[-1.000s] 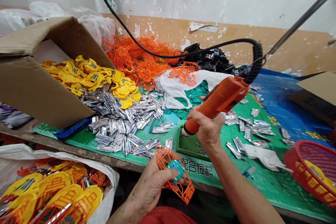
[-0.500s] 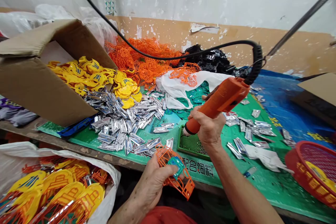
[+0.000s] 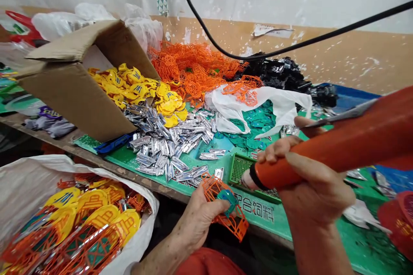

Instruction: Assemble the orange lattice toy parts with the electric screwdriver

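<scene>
**Right grip** [image 3: 309,189]: closed around the barrel of an orange corded hand tool [image 3: 338,154], fingers wrapped beneath, thumb along the side. Tool much closer to the head camera than a moment earlier, barrel now running off the right edge of the view. Dark-collared, pale tip [image 3: 251,178] angled down and left, near the left grip's load but not touching it.

**Left grip** [image 3: 200,219]: narrow, holding an orange lattice frame [image 3: 238,222] just left of the tool tip. Teal piece [image 3: 227,197] inside the frame, touching the thumb.

**Just beyond both grips:** green perforated tray [image 3: 240,169] directly behind the tool tip, on a green printed mat [image 3: 264,215] on the table [image 3: 129,175].

**Left of the left grip:** white sack [image 3: 142,197] with yellow-and-orange lattice pieces [image 3: 97,219] inside.

**Beyond the grips, on the table:** silver foil pieces [image 3: 167,146] in a loose spread; yellow plastic pieces [image 3: 129,86] spilling from a tilted cardboard box [image 3: 71,94]; teal pieces [image 3: 258,122] on and around a white plastic bag [image 3: 280,107].

**Farthest:** heap of orange lattice [image 3: 193,68] and black heap [image 3: 277,73] against the wall, black cable [image 3: 290,45] overhead. Red basket [image 3: 400,219] at the right edge, partly out of view.
</scene>
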`<state>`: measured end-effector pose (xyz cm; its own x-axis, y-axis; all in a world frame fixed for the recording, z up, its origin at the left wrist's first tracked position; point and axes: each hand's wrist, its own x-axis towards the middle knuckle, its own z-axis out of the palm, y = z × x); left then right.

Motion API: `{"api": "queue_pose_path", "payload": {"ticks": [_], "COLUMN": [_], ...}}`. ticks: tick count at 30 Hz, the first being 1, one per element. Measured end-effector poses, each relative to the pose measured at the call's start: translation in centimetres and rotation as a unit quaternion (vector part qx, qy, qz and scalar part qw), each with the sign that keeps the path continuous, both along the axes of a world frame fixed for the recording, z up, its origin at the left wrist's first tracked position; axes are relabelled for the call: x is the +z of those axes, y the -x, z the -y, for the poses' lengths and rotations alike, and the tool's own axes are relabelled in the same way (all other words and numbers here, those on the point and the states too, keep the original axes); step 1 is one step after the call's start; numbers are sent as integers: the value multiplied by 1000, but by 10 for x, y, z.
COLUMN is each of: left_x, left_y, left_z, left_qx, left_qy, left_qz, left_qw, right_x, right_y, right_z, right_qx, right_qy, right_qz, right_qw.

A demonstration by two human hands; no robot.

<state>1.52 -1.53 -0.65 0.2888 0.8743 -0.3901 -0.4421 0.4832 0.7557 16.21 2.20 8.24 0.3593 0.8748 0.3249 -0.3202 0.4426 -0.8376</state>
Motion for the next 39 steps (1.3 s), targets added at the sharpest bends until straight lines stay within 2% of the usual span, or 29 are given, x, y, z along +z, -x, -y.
{"api": "queue_pose_path", "payload": {"ticks": [3, 6, 17, 31, 39], "left_x": [-1, 0, -5, -4, -8], "left_y": [-1, -2, -3, -6, -6], "left_z": [0, -1, 0, 0, 2], "left_qx": [1, -1, 2, 12, 27], "left_qy": [-2, -4, -11, 6, -4], "left_qz": [11, 17, 11, 3, 15], "left_qw": [1000, 1000, 1000, 1000, 1000], "right_x": [-2, -5, -8, -9, -21], "right_y": [6, 10, 16, 20, 18], "right_z": [15, 23, 26, 31, 30], "right_qx": [48, 65, 64, 70, 75], "right_qy": [-14, -17, -8, -1, 4], "right_qz": [-10, -3, 25, 57, 136], "right_qw": [999, 998, 998, 996, 988]}}
